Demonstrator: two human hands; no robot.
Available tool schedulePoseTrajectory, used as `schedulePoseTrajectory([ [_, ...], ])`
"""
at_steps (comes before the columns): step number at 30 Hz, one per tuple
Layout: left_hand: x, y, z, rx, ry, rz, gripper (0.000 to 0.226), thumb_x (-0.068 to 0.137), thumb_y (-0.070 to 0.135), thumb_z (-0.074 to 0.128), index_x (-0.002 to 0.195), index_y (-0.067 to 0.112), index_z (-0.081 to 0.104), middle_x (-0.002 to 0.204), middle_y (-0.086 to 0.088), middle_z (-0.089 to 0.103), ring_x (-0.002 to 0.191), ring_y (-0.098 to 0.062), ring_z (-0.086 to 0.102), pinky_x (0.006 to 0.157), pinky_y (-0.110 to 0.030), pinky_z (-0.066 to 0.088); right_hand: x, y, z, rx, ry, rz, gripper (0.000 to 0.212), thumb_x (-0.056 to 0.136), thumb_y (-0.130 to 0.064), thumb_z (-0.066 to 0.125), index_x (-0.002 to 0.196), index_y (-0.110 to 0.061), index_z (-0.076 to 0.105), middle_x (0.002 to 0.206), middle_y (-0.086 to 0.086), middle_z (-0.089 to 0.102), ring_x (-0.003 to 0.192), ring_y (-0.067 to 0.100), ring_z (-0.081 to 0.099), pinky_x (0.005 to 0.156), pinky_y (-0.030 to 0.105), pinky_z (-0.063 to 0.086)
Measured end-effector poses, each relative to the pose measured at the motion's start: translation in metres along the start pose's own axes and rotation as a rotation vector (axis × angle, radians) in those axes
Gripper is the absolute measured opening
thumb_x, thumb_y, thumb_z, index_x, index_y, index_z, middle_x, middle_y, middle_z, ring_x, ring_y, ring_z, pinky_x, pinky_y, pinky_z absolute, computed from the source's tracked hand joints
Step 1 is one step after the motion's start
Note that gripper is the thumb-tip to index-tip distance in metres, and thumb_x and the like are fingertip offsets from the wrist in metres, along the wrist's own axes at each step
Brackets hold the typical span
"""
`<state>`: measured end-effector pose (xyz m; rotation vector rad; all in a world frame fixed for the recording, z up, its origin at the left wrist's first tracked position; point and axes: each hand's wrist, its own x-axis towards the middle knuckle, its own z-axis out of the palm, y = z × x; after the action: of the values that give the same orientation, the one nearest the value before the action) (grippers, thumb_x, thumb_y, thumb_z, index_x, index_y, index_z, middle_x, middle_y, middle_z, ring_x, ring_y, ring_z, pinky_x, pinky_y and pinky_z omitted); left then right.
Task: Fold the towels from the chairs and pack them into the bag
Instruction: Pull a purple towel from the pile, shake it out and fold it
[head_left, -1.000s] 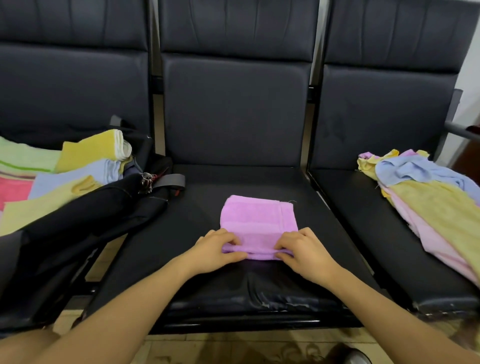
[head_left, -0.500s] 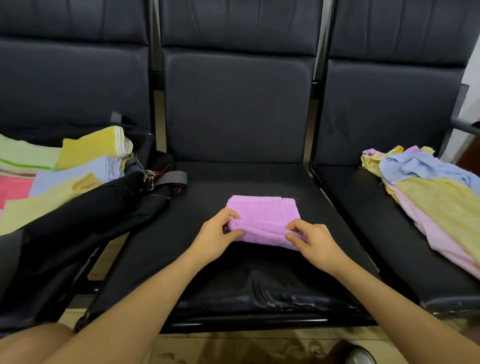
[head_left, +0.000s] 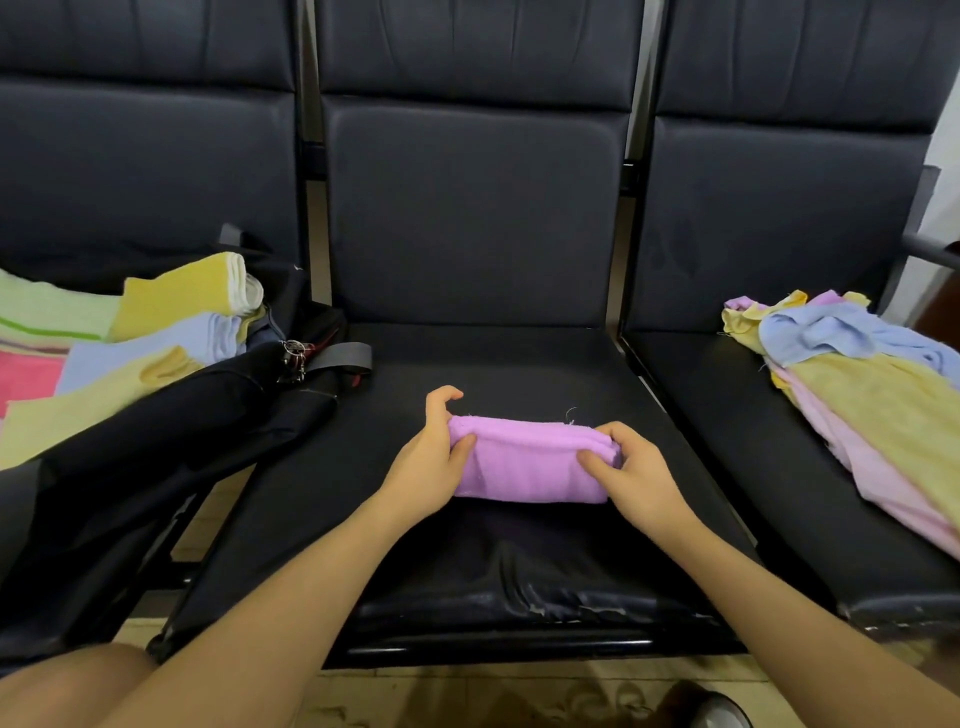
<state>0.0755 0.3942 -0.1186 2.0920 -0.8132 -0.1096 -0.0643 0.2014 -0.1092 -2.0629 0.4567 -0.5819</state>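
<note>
The purple towel (head_left: 530, 465), folded into a thick narrow band, lay on the middle chair seat (head_left: 519, 364) with the left hand (head_left: 428, 465) and right hand (head_left: 636, 475) pinching its ends.

A: What sort of place was shown?

B: A waiting area, judging by the row of dark padded chairs (head_left: 470, 218) joined side by side on one frame, with a metal armrest (head_left: 930, 249) at the right end.

A: What else supported this?

B: The floor (head_left: 467, 696) below was of pale patterned tiles, and a plain light wall (head_left: 948, 156) stood beside the end seat. The exact kind of building could not be told.
</note>
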Motion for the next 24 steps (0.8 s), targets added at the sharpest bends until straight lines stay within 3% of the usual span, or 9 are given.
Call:
schedulePoseTrajectory([
  [3, 0.005, 0.002, 0.007, 0.021, 0.070, -0.043, 0.045, 0.098, 0.021, 0.047, 0.136, 0.025, 0.022, 0.083, -0.012, 0.053, 0.066, -0.024, 0.055, 0.066, -0.044, 0.049, 0.008, 0.003, 0.010, -0.087, 0.101, 0.035, 0.012, 0.089, -0.014, 0.062, 0.099, -0.010, 0.058, 0.087, 0.010, 0.061, 0.074, 0.015, 0.055, 0.060, 0.013, 0.040],
  [6, 0.015, 0.002, 0.016, 0.020, 0.132, -0.116, 0.045, 0.098, 0.021, 0.048, 0.136, 0.024, 0.025, 0.090, -0.002, 0.054, 0.080, -0.024, 0.061, 0.076, -0.043, 0.053, 0.018, 0.004, 0.018, -0.199, 0.149, 0.106, 0.022, 0.090, -0.019, 0.061, 0.108, -0.009, 0.056, 0.089, 0.006, 0.060, 0.077, 0.017, 0.056, 0.064, 0.022, 0.042],
  [9, 0.026, -0.001, 0.023, 0.055, 0.169, -0.192, 0.038, 0.097, 0.021, 0.048, 0.132, 0.022, 0.034, 0.104, 0.002, 0.055, 0.090, -0.022, 0.058, 0.075, -0.037, 0.049, 0.026, 0.005, 0.024, -0.426, 0.147, 0.188, 0.028, 0.092, -0.026, 0.059, 0.115, -0.010, 0.056, 0.108, 0.006, 0.058, 0.094, 0.021, 0.055, 0.079, 0.030, 0.042],
  [12, 0.034, -0.006, 0.028, 0.204, 0.174, -0.256, 0.038, 0.096, 0.029, 0.051, 0.130, 0.016, 0.041, 0.127, -0.004, 0.052, 0.110, -0.025, 0.053, 0.081, -0.037, 0.046, 0.034, 0.009, 0.026, -0.746, 0.105, 0.158, 0.038, 0.093, -0.038, 0.054, 0.125, -0.018, 0.052, 0.128, 0.002, 0.051, 0.119, 0.023, 0.045, 0.101, 0.035, 0.029],
  [17, 0.049, -0.018, 0.029, 0.432, 0.141, -0.192, 0.054, 0.098, 0.036, 0.045, 0.145, 0.019, 0.027, 0.128, -0.006, 0.057, 0.119, -0.026, 0.048, 0.098, -0.035, 0.034, 0.039, 0.012, 0.027, -0.744, 0.008, 0.167, 0.046, 0.095, -0.043, 0.048, 0.137, -0.023, 0.044, 0.133, -0.002, 0.053, 0.131, 0.016, 0.039, 0.110, 0.036, 0.015],
  [20, 0.052, -0.020, 0.029, 0.495, 0.039, -0.168, 0.048, 0.101, 0.036, 0.036, 0.147, 0.023, 0.027, 0.128, -0.005, 0.057, 0.123, -0.023, 0.045, 0.102, -0.035, 0.027, 0.040, 0.015, 0.026, -0.752, -0.010, 0.137, 0.042, 0.096, -0.042, 0.049, 0.134, -0.026, 0.047, 0.130, -0.004, 0.055, 0.128, 0.014, 0.042, 0.111, 0.035, 0.014],
  [24, 0.045, -0.022, 0.031, 0.531, 0.099, -0.092, 0.045, 0.101, 0.035, 0.035, 0.145, 0.028, 0.029, 0.123, -0.003, 0.057, 0.114, -0.022, 0.050, 0.100, -0.034, 0.025, 0.039, 0.011, 0.030, -0.720, -0.009, 0.131, 0.036, 0.095, -0.037, 0.052, 0.129, -0.023, 0.050, 0.119, -0.003, 0.061, 0.117, 0.016, 0.052, 0.113, 0.035, 0.010],
])
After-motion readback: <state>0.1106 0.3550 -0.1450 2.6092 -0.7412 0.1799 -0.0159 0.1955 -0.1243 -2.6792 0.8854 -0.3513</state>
